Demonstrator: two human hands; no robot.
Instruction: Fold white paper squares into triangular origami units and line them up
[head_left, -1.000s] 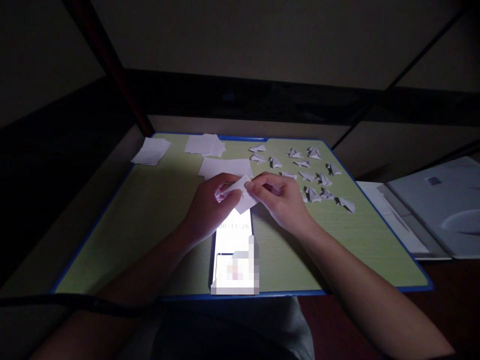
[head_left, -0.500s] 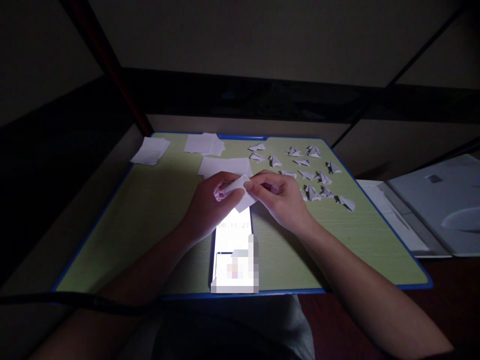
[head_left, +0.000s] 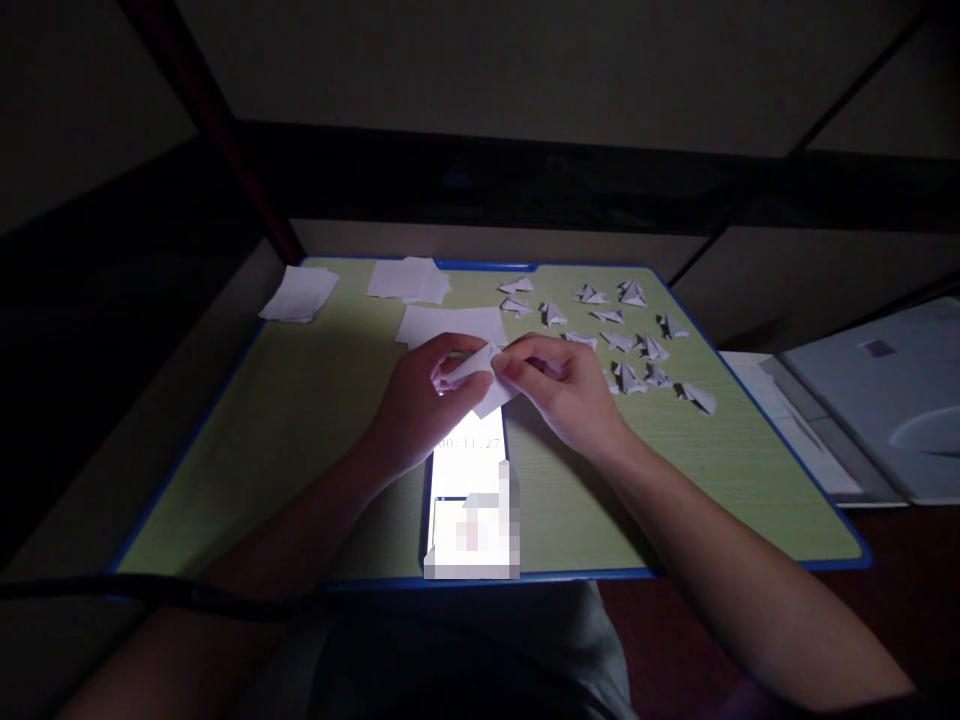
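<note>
A partly folded piece of white paper (head_left: 495,396) is held up between both hands over the middle of the table. My left hand (head_left: 424,400) pinches its left side, with the thumb on the near face. My right hand (head_left: 562,390) grips the right side, its thumb and fingertips at the upper fold. The fingers behind the paper are partly hidden. Below the hands a lit phone (head_left: 469,465) lies on the table, its screen showing a timer and its lower part pixelated.
The green table (head_left: 300,470) has a blue rim. Several folded paper pieces (head_left: 630,375) are spread at its right. Paper sheets lie in a left stack (head_left: 300,293), a back pile (head_left: 405,280) and a nearer pile (head_left: 450,324). A dark cable (head_left: 172,595) crosses the lower left.
Both hands keep hold of the paper, and the right thumb has shifted slightly along the fold. The whole scene sits a little higher in view as the camera tilts.
</note>
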